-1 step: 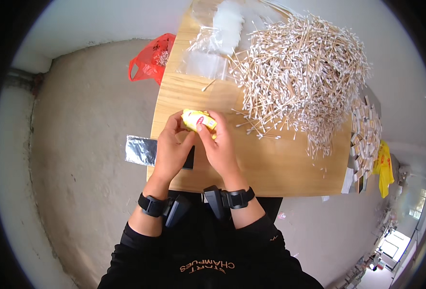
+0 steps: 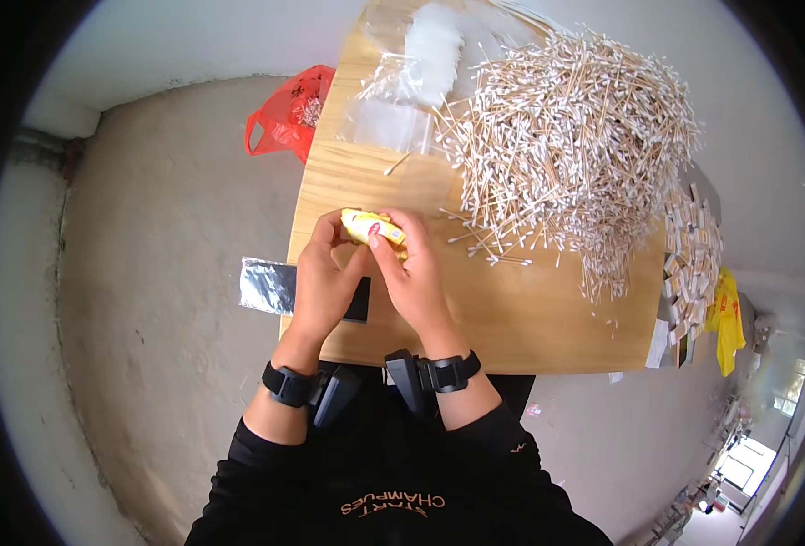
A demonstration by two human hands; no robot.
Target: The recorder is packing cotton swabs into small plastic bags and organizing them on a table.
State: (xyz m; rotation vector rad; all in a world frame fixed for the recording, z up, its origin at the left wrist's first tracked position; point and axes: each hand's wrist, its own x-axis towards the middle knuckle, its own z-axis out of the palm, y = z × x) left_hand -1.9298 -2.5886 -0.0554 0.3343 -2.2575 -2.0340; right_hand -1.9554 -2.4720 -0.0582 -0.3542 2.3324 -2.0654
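Both of my hands meet over the near left part of the wooden table, around a small yellow packet with white and red print. My left hand has its fingers curled round the packet's left end. At the right end, my right hand grips it, thumb pressed on the printed face. What is inside the packet, if anything, does not show. To the right lies a big heap of cotton swabs with white tips. One loose swab rests beyond my hands.
Clear plastic bags lie at the table's far left. A red plastic bag is beside the left edge. Near my left wrist are a dark flat object and a silvery sheet. Bundled packs and a yellow bag are at the right.
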